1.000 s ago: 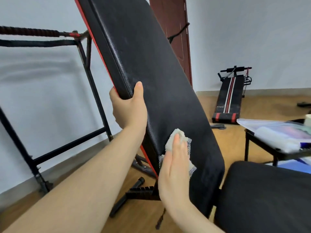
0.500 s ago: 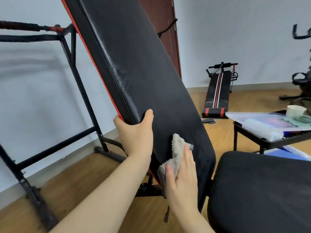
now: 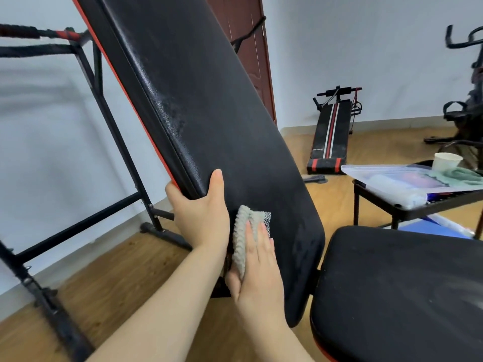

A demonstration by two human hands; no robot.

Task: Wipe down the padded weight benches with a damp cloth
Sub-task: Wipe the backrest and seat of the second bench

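A black padded backrest (image 3: pixel 209 108) with a red edge leans steeply up and to the left. My left hand (image 3: pixel 201 212) grips its left edge, thumb on the front face. Just to the right, my right hand (image 3: pixel 257 267) presses a pale crumpled cloth (image 3: pixel 245 231) flat against the lower part of the pad, fingers straight. The black seat pad (image 3: pixel 397 291) lies level at the lower right.
A black metal frame (image 3: pixel 109 118) stands left against the wall. A small black table (image 3: pixel 418 205) at right carries a clear plastic bag, a paper cup (image 3: pixel 447 161) and a green cloth. A sit-up bench (image 3: pixel 330 131) lies on the wooden floor by the far wall.
My left hand has slid down the pad's left edge. My right hand with the cloth has moved down and slightly left, close beside my left hand. The view has shifted right.
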